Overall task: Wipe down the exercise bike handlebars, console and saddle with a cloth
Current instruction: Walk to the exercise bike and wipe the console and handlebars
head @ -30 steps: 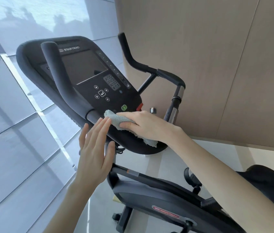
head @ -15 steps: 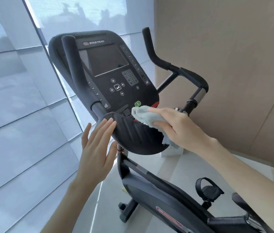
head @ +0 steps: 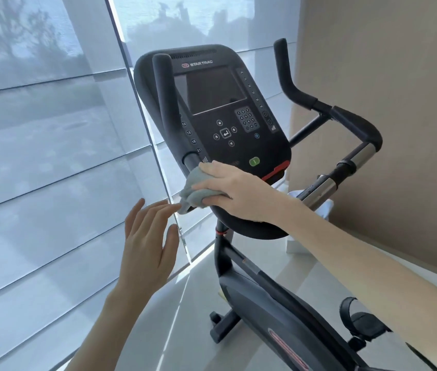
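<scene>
A black exercise bike console (head: 220,103) with a dark screen and keypad faces me. My right hand (head: 236,191) is shut on a pale grey cloth (head: 194,188), pressing it against the console's lower left edge, just under the base of the left handlebar (head: 165,103). My left hand (head: 149,242) hovers open just below the cloth, fingers spread, fingertips nearly touching the hanging corner. The right handlebar (head: 319,105) curves away behind the console. The saddle is out of view.
Window blinds (head: 46,170) fill the left side, close to the console. A beige wall (head: 386,103) stands to the right. The bike's frame (head: 273,298) and a pedal (head: 362,319) sit below on the pale floor. A white object (head: 297,246) rests by the wall.
My right hand has slid the cloth leftward along the console's bottom edge to the left handlebar's base. My view has shifted, and the left hand stays open beneath.
</scene>
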A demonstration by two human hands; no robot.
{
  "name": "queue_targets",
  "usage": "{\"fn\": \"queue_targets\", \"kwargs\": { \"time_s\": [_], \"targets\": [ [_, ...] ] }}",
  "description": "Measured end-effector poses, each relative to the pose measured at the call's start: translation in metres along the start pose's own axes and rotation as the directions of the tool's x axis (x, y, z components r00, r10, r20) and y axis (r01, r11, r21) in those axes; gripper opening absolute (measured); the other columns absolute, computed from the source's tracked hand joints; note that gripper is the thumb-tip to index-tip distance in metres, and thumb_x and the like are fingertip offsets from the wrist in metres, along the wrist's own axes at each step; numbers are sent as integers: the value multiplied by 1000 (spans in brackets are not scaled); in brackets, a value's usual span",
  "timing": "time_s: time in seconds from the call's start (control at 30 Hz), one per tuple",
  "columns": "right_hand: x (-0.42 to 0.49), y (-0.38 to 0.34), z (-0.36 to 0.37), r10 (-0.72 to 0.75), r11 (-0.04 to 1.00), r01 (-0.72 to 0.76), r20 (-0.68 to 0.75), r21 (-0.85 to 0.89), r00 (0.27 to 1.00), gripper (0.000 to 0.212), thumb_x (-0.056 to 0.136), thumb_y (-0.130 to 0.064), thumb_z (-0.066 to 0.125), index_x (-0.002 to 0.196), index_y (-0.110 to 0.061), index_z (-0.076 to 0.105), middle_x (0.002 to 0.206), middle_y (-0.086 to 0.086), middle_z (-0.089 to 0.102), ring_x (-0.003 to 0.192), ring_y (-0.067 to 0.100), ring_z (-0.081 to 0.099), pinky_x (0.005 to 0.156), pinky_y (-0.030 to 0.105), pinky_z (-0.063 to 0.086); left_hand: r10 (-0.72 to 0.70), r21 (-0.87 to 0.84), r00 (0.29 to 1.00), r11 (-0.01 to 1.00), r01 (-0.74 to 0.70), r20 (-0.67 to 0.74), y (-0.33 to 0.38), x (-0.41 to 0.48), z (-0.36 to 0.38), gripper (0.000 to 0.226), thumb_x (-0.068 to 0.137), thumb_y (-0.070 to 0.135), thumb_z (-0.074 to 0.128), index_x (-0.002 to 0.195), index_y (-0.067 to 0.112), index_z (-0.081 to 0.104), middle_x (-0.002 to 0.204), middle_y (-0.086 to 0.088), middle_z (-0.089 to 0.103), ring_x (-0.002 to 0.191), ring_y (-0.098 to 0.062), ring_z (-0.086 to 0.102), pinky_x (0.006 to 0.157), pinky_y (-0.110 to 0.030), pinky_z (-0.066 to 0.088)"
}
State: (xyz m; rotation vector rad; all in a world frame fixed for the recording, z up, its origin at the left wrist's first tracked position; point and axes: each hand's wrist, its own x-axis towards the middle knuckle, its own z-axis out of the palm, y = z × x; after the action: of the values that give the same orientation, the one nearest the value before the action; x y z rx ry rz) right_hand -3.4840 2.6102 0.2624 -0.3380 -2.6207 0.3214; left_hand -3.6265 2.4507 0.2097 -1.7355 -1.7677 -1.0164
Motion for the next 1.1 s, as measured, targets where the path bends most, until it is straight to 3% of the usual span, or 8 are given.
{"fn": "queue_targets", "kwargs": {
  "time_s": [0.13,0.4,0.53,0.67,0.77,0.87,0.97,1.1],
  "targets": [
    [-29,-2,-1,-85,996,84,-26,-19,996,36,92,-13,58,127,-11,58,145,11,42,139,24,30,115,16,8,18,-23,1000,1000,-18,24,0,7,2,36,94,17,35,115,1,60,112,-7,63,111,-23,54,112,-41,24],
    [-90,-3,-14,14,1000,-14,19,1,1000,42,91,-4,53,131,-16,54,145,1,39,138,11,26,116,17,12,121,-111,991,987,-114,62,6,24,19,37,95,17,36,123,3,57,125,-8,58,120,-21,49,111,-44,28],
    [-121,1,-31,189,973,-191,23,131,982,43,88,-2,55,126,-21,59,139,-9,44,133,-3,31,113,18,22,153,-117,976,984,-135,156,5,30,28,43,97,23,32,129,6,54,135,-7,53,127,-23,47,112,-47,25],
    [-118,-2,-50,283,927,-243,-109,285,953,37,89,-13,60,117,-37,61,131,-15,55,125,-8,41,101,5,28,179,-129,964,979,-155,197,-5,32,32,43,98,24,31,131,9,54,136,-4,52,125,-21,50,115,-45,18],
    [-82,-6,-52,282,895,-191,-180,402,943,37,88,-16,60,123,-30,60,134,-18,51,129,-5,39,101,6,29,199,-154,961,973,-171,192,-10,35,33,42,98,23,32,131,8,53,137,-3,51,122,-18,52,116,-43,17],
    [-34,-8,-36,248,918,-202,-98,342,964,37,90,-12,60,127,-19,58,134,-5,54,125,-5,42,102,5,29,179,-173,975,973,-155,133,-16,35,32,43,98,24,32,134,7,49,138,-4,49,129,-16,44,116,-44,19],
    [-12,-4,-17,254,925,-242,-3,292,967,38,92,-19,59,129,-24,56,138,4,50,124,0,39,94,-5,22,127,-185,990,976,-113,66,-22,33,29,44,97,23,33,138,11,41,139,0,45,131,-12,40,116,-41,18],
    [-23,3,-3,290,937,-281,-14,205,957,43,92,-46,50,135,-41,45,149,-6,36,136,6,28,106,15,21,63,-158,997,986,-55,50,-22,30,29,45,96,23,33,137,7,41,140,-6,46,129,-19,43,115,-45,20]
  ]
}}
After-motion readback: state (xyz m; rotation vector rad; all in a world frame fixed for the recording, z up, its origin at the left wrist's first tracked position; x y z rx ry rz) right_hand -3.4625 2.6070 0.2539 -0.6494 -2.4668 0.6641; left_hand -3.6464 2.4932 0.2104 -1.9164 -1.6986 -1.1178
